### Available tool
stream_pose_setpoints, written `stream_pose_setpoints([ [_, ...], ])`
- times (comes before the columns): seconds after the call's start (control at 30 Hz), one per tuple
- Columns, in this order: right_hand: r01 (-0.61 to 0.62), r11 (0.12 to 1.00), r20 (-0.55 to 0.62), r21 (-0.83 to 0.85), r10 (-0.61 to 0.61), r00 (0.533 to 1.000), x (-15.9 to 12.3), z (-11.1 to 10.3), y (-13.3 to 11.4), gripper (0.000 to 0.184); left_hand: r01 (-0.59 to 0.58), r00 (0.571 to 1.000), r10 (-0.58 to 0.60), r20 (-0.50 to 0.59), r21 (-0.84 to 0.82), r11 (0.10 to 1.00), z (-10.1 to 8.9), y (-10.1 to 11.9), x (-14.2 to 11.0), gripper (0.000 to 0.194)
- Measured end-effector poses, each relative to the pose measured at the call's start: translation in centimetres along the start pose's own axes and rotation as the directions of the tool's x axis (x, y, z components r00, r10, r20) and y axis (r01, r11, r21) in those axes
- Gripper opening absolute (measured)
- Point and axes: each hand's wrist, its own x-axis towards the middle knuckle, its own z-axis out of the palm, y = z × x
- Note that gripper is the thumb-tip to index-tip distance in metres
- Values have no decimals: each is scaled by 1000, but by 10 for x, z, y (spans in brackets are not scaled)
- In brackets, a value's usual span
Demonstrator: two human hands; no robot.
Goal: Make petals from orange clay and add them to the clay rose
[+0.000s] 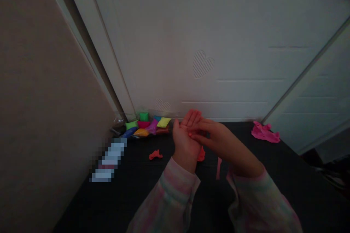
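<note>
My left hand [186, 147] is held palm up over the dark table, its fingers stretched out flat. Above that palm, my right hand [218, 136] pinches a small orange-red ball of modelling clay [190, 134] between thumb and fingertips; whether the ball also touches the palm I cannot tell. Partly hidden behind my left wrist lies a larger orange-red clay lump [201, 154]. A torn scrap of orange-red clay [155, 154] rests on the table to the left. Between my forearms lies a thin pink strip [218, 168].
Several coloured clay packets [146, 125] in clear plastic lie along the back left of the black table [131, 204]. Some crumpled pink material [264, 132] sits at the back right. A white panel with an embossed heart [202, 64] rises behind. A wall [54, 98] borders the left.
</note>
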Motion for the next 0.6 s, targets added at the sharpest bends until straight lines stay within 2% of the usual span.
stream_pose_setpoints([
  [0.2,-26,1000,-28,-13,26,999,0,3,-2,10,-22,1000,22,13,11,1000,2,1,-2,55],
  [0.4,-19,999,-9,-42,18,1000,1,3,-3,13,-31,999,31,17,30,999,2,2,-3,54],
  [0.6,-38,999,-2,-22,38,999,3,4,0,12,2,999,-6,43,86,996,1,3,-4,54],
])
